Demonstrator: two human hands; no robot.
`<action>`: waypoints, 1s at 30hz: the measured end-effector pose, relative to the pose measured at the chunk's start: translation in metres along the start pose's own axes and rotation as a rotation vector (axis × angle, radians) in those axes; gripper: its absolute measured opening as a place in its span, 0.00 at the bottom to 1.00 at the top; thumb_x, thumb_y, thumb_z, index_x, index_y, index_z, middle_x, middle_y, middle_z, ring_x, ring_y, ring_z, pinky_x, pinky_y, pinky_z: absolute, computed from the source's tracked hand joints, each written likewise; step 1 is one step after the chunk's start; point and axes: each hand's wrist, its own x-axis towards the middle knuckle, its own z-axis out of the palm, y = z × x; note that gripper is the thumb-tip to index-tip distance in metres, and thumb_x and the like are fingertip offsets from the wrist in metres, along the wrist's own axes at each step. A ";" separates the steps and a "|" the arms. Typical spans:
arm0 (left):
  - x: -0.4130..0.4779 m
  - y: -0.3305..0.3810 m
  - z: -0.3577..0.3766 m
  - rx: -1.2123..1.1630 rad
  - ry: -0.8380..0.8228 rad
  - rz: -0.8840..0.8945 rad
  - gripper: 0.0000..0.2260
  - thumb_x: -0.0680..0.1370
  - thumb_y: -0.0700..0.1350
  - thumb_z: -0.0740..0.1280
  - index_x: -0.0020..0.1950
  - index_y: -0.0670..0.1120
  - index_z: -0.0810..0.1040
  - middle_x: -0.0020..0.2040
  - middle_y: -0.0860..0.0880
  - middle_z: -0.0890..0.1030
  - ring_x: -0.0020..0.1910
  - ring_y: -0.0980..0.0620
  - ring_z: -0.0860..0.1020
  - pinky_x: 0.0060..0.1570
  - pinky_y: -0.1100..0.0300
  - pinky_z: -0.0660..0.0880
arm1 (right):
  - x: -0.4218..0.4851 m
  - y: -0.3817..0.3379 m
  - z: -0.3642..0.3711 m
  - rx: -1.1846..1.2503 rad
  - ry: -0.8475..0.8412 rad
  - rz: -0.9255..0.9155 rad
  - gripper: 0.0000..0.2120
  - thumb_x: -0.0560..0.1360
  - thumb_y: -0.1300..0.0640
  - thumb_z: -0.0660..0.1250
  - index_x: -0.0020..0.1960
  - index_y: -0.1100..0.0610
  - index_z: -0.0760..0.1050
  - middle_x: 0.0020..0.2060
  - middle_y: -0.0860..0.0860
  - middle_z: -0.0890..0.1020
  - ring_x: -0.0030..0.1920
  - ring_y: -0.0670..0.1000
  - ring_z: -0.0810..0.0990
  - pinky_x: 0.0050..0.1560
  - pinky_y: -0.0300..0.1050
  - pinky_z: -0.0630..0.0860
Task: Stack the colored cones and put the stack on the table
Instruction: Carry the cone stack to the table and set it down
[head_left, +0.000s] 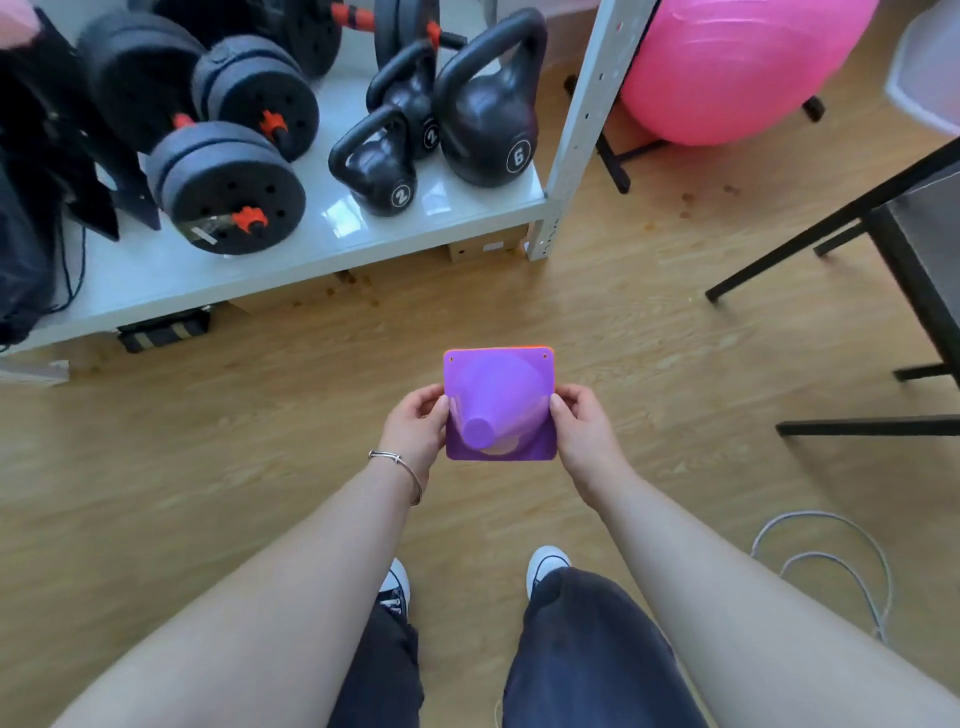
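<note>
Shelf (291, 249) w/ kettlebells (483, 114) stood beyond cone stack (500, 410). Stack, purple top, orange edge beneath, was held above floor (208, 441). Left hand (415, 428) grip & right hand (584, 434) grip closed on opp. base edges.

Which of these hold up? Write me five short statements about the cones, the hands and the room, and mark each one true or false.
1. Both hands hold the cone stack: left hand on one side of the base, right hand on the other. True.
2. The top cone is green. False: it is purple, with an orange edge showing beneath it along the far side.
3. The stack already rests on the table. False: it is held above the wooden floor.
4. Kettlebells sit on the white shelf. True.
5. The exercise ball is blue. False: it is pink.
</note>
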 end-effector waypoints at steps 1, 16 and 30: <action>-0.007 0.010 -0.005 -0.002 -0.028 0.016 0.14 0.79 0.41 0.65 0.65 0.44 0.74 0.53 0.51 0.82 0.47 0.54 0.82 0.36 0.67 0.79 | -0.011 -0.007 0.001 0.027 0.008 -0.016 0.09 0.81 0.56 0.59 0.60 0.52 0.71 0.57 0.53 0.80 0.58 0.49 0.79 0.57 0.46 0.77; -0.199 0.119 -0.088 -0.172 -0.082 -0.041 0.14 0.81 0.41 0.62 0.66 0.40 0.74 0.56 0.44 0.81 0.46 0.51 0.80 0.40 0.58 0.79 | -0.197 -0.149 0.004 0.132 -0.066 -0.126 0.14 0.81 0.61 0.59 0.62 0.46 0.73 0.57 0.53 0.82 0.54 0.50 0.81 0.46 0.39 0.77; -0.346 0.238 -0.046 -0.403 -0.062 0.079 0.15 0.80 0.43 0.65 0.65 0.38 0.73 0.45 0.46 0.84 0.38 0.52 0.83 0.40 0.56 0.80 | -0.281 -0.298 -0.079 0.006 -0.186 -0.392 0.16 0.80 0.60 0.60 0.63 0.49 0.79 0.58 0.44 0.83 0.61 0.46 0.80 0.65 0.57 0.76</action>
